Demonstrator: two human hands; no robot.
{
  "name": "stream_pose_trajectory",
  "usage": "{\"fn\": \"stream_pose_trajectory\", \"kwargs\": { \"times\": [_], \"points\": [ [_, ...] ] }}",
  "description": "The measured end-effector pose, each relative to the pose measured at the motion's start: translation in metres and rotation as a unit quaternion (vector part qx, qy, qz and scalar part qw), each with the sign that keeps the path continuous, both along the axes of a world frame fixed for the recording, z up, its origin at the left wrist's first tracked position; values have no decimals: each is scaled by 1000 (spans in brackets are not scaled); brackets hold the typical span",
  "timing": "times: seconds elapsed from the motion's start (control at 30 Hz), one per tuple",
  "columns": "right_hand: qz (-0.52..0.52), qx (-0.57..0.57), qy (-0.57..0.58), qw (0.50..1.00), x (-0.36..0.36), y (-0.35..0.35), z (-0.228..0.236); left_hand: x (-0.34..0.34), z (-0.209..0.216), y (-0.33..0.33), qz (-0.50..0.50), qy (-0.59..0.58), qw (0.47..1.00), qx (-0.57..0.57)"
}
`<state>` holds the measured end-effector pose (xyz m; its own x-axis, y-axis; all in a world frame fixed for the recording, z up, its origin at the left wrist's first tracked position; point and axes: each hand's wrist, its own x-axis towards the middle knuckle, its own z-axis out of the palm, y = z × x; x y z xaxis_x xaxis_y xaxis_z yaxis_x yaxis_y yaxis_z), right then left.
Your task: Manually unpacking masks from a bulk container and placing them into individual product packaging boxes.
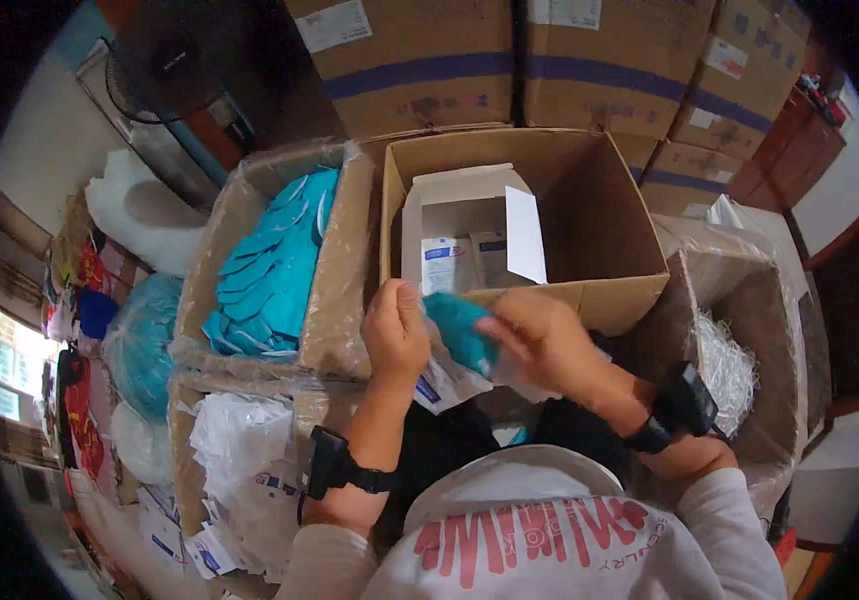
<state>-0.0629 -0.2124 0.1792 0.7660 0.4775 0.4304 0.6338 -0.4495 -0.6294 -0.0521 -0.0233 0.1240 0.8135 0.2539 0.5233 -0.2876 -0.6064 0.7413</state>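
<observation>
In front of my chest, my left hand is closed, thumb up, on the edge of a printed white and clear plastic pouch. A bunched teal fabric piece sits at the top of this pouch, between my two hands; how far inside it lies I cannot make out. My right hand, slightly blurred, pinches the fabric's right side. Just beyond, a large open cardboard box holds a smaller white carton with several printed packets inside.
Left of the large box, a plastic-lined box holds stacked teal pieces. Nearer left are many white pouches. On the right, another lined box holds a heap of thin white strands. Taped cartons stand behind.
</observation>
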Motion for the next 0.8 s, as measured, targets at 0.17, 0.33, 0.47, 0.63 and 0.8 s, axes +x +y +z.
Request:
{"fn": "stream_pose_trajectory", "kwargs": {
  "times": [0.17,0.33,0.47,0.63,0.8],
  "points": [
    [-149,396,172,890,27,-50,40,-8,-3,20,20,-9,999,-45],
    [93,220,381,893,31,-68,47,-10,10,26,-11,-62,998,-28],
    [96,-16,233,967,12,-9,36,-14,18,19,-47,-91,995,-1],
    [71,-140,12,988,10,8,21,-22,20,20,-30,-64,997,32],
    [-40,180,104,977,23,12,23,-28,15,52,112,20,994,-1]
  ]
}}
